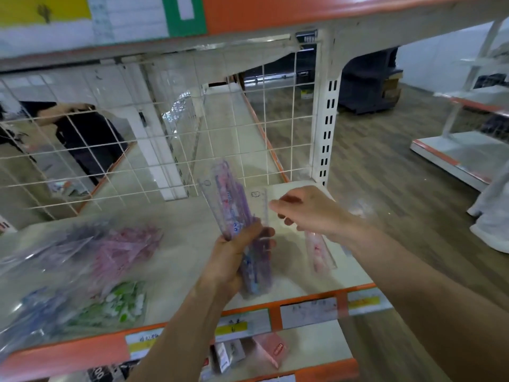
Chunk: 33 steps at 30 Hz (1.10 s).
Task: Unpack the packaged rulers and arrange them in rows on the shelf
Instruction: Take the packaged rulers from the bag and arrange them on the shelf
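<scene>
The shelf [170,271], a white board with an orange front edge, carries everything here. At its left end lies a clear bag of packaged rulers [82,266], pink, blue and green, probably set there within reach as stock. Above the shelf's right half the left hand [234,257] wraps tightly round a bundle of rulers [234,208], held upright so that single ones can be drawn out. The right hand [311,213] pinches the edge of a clear ruler [260,201] standing off that bundle. One pink ruler [321,252] lies flat near the shelf's right end, likely starting a row. A wire grid [110,150] backs the shelf; wood-look floor [385,188] lies beyond its right end.
</scene>
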{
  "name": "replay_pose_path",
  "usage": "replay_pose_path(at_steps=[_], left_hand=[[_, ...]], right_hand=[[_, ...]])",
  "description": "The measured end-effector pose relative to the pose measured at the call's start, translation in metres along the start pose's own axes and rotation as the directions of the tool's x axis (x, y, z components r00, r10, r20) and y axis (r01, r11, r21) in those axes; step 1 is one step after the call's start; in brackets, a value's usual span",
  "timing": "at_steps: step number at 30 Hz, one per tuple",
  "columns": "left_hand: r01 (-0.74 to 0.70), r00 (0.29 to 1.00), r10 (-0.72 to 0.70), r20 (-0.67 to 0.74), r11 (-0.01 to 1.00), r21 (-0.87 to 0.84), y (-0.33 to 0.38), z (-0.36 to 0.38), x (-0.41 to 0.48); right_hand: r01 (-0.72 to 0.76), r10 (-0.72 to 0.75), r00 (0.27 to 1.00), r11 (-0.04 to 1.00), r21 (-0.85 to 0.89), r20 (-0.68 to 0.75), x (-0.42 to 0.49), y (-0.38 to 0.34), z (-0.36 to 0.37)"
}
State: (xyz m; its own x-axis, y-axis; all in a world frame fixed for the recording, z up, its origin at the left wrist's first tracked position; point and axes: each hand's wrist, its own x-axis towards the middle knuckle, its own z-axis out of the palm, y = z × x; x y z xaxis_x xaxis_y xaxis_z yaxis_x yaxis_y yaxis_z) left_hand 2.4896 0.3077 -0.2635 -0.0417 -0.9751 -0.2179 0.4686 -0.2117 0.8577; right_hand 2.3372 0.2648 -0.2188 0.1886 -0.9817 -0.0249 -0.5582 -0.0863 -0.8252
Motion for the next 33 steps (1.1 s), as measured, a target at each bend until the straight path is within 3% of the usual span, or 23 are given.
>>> replay_pose_path(at_steps=[3,7,13,15,19,23,26,29,31,33], left_hand=[[-0.016,1.000,0.016,0.003,1.000,0.021,0.000,0.001,-0.001],[0.022,0.997,-0.024,-0.069,0.999,-0.037,0.001,0.000,0.000],[-0.007,0.998,0.008,-0.061,1.000,0.012,-0.002,0.000,0.001],[0.005,0.999,-0.006,-0.045,1.000,-0.021,-0.002,-0.001,0.002],[-0.013,1.000,0.013,-0.024,1.000,0.012,-0.004,-0.007,0.006],[-0.028,1.000,0.028,-0.006,0.999,0.020,-0.007,-0.009,0.007],[-0.032,1.000,0.032,0.000,0.999,0.021,-0.008,-0.010,0.009],[-0.029,1.000,0.029,0.004,0.999,0.023,-0.009,-0.010,0.011],[-0.029,1.000,0.029,0.001,0.999,0.029,-0.009,-0.011,0.012],[-0.028,1.000,0.028,0.005,0.999,0.034,-0.009,-0.012,0.012]], right_hand=[[-0.001,-0.017,0.990,0.992,0.123,0.139,-0.003,-0.006,0.010],[-0.032,0.003,0.995,0.962,0.272,0.105,0.000,-0.005,0.005],[-0.112,0.054,0.980,0.946,0.305,0.192,-0.001,0.001,0.001],[-0.141,0.103,0.985,0.940,0.309,0.138,0.000,0.005,-0.006],[-0.191,0.199,0.979,0.972,0.138,-0.049,0.005,0.024,-0.038],[-0.278,0.280,0.948,0.960,0.038,-0.150,0.007,0.045,-0.063],[-0.301,0.335,0.934,0.925,0.232,-0.125,0.006,0.053,-0.069],[-0.211,0.325,0.936,0.829,0.518,-0.139,0.004,0.056,-0.070],[-0.198,0.332,0.928,0.824,0.530,-0.169,0.005,0.059,-0.071],[-0.231,0.331,0.928,0.871,0.434,-0.172,0.005,0.059,-0.070]])
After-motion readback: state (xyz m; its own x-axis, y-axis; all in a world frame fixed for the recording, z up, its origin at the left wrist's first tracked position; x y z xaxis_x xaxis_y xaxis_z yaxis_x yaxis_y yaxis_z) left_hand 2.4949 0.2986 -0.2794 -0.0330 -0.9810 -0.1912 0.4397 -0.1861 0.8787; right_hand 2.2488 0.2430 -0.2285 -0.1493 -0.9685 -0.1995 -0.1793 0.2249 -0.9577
